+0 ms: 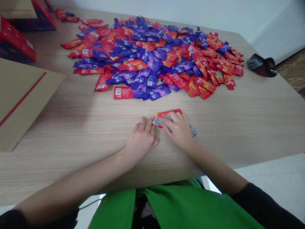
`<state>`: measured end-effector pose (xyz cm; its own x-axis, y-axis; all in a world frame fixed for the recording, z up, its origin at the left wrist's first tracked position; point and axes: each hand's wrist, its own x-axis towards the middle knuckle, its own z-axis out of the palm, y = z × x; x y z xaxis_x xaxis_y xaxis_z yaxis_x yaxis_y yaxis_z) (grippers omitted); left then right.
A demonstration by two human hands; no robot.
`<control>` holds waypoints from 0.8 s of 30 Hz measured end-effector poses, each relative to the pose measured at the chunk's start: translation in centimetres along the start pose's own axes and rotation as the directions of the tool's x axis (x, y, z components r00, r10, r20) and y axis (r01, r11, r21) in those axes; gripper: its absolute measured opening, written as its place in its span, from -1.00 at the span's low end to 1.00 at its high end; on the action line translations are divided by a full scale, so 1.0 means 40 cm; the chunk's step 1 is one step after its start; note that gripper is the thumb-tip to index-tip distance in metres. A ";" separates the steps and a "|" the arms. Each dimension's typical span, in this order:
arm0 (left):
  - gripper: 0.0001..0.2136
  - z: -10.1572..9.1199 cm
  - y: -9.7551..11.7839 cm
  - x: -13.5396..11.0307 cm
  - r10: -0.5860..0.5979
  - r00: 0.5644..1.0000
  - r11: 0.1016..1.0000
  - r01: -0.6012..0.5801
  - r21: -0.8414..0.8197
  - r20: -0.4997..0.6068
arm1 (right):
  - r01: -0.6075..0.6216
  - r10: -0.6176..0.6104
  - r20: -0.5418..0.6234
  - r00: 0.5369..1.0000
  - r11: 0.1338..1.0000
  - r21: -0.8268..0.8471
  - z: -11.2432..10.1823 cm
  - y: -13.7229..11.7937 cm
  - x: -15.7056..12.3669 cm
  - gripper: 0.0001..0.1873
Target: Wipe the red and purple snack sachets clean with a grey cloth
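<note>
Left hand point(143, 136), right hand point(178, 129), 1 grey cloth point(193, 129), 1 red sachet point(164, 113) on 1 table point(238, 127).
Left fingers loosely extended, tips at sachet's left end, grip can't tell; right fingers curled closed on cloth, over sachet, just this side of 1 pile of red and purple sachets point(147, 60), too many to count.

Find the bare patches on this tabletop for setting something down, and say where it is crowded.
Bare: the tabletop right of the right hand, and the patch between the cardboard flap and the left hand. Crowded: the back, heaped with red and purple packets; the far left, with boxes; and under the right hand, with a grey cloth and red packet.
</note>
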<state>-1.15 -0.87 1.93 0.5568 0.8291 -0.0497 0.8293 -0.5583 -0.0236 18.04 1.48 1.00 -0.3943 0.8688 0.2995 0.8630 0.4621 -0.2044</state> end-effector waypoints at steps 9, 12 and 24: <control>-0.50 -0.010 0.001 0.005 -0.017 0.999 1.000 0.017 -0.003 0.037 | -0.275 0.279 -0.045 0.959 0.958 0.086 -0.019 0.100 -0.001 -0.68; -0.49 -0.007 0.003 0.006 -0.016 0.999 1.000 0.016 -0.014 0.042 | -0.190 0.196 -0.061 0.979 0.978 0.085 -0.010 0.061 0.024 -0.68; -0.70 -0.086 -0.033 0.118 0.108 0.991 0.986 -0.116 -0.117 -0.077 | -0.409 0.469 -0.181 0.864 0.865 0.290 -0.069 0.201 -0.046 -0.72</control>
<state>0.53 3.88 5.17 0.6450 0.7637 0.0252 0.7586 -0.6440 0.0993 26.57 3.11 1.40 0.1213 0.9354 0.3321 0.8163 0.0964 -0.5696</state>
